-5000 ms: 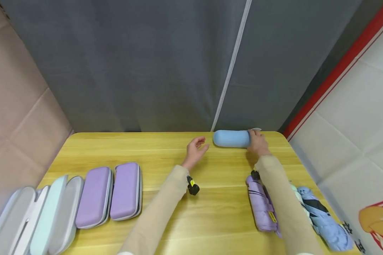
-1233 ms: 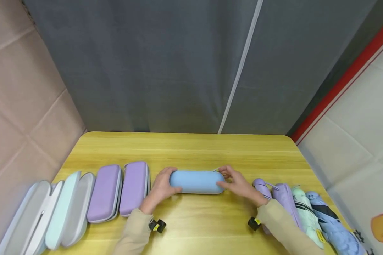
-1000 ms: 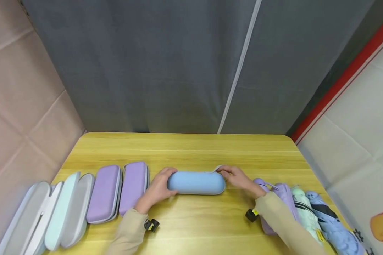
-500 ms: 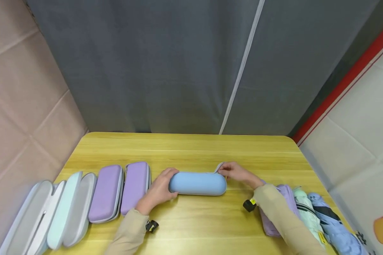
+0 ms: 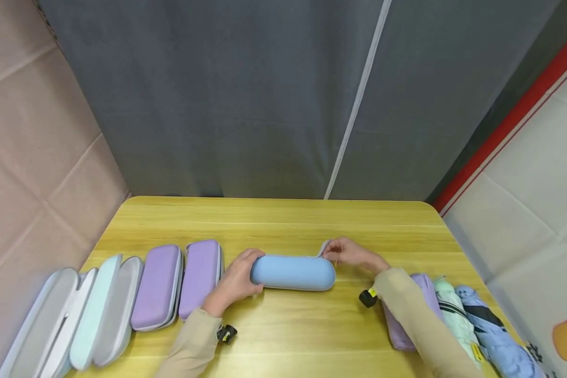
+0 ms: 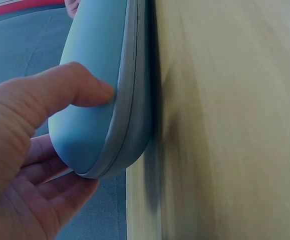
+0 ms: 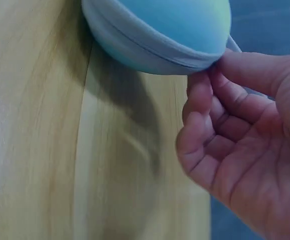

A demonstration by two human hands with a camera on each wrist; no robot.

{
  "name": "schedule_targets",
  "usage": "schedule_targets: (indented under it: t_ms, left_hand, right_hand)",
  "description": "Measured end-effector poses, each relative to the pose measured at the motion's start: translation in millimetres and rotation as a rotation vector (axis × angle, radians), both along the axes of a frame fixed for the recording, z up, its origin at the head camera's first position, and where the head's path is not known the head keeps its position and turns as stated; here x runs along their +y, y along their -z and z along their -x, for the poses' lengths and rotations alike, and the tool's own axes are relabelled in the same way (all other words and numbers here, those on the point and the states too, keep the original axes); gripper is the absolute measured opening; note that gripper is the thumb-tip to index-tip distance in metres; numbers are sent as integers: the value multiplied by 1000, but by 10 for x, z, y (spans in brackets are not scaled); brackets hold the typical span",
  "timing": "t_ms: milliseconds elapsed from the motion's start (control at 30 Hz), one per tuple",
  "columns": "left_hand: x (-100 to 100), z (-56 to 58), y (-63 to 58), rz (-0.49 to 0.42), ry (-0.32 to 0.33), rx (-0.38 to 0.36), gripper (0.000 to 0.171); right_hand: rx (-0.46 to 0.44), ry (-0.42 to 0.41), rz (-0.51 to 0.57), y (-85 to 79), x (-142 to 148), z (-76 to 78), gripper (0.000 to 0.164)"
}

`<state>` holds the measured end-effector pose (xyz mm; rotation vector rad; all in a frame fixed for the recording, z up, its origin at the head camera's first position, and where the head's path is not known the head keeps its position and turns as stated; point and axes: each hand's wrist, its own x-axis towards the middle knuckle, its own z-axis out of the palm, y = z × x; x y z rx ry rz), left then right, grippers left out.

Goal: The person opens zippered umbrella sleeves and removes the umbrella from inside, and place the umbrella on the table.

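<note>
A light blue hard-shell zip case (image 5: 293,272) lies lengthwise on the wooden table (image 5: 283,336), and its grey zipper band shows in both wrist views. My left hand (image 5: 238,278) grips its left end, with the thumb (image 6: 79,90) on the near side and the other fingers curled round the end. At the back right corner, my right hand (image 5: 352,253) pinches the case by its zipper, beside a grey strap loop (image 5: 324,247). The right thumb (image 7: 255,70) and index finger meet at the seam; the small part between their tips is hidden.
Two purple zip cases (image 5: 157,286) stand left of my left hand, beside opened mint and grey cases (image 5: 94,315). On the right lie folded umbrellas: purple (image 5: 422,289), mint (image 5: 458,315) and blue (image 5: 496,336). My right sleeve partly covers the purple one.
The blue case has come from the table's back right to the middle front. My left hand has taken its left end. My right hand has shifted from the case's end to its zipper corner.
</note>
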<state>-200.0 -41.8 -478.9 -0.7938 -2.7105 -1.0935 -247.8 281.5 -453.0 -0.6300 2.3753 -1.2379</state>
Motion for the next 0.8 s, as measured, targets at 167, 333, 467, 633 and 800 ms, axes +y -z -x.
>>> schedule_targets:
  t_ms: [167, 333, 467, 633, 800]
  left_hand:
    - [-1, 3, -6, 0, 0, -4, 72]
    - [10, 6, -9, 7, -13, -11, 72]
    - [38, 9, -21, 13, -14, -22, 72]
    - [62, 4, -38, 7, -22, -43, 70]
    - [53, 2, -42, 12, -34, -31, 69]
  right_hand:
    - [452, -123, -131, -15, -82, -36, 10]
    - [734, -163, -212, -16, -108, -69, 14]
    - [799, -175, -215, -5, -46, -90, 17]
    - [808, -133, -274, -19, 44, -158, 14]
    - [799, -107, -317, -35, 100, -259, 16]
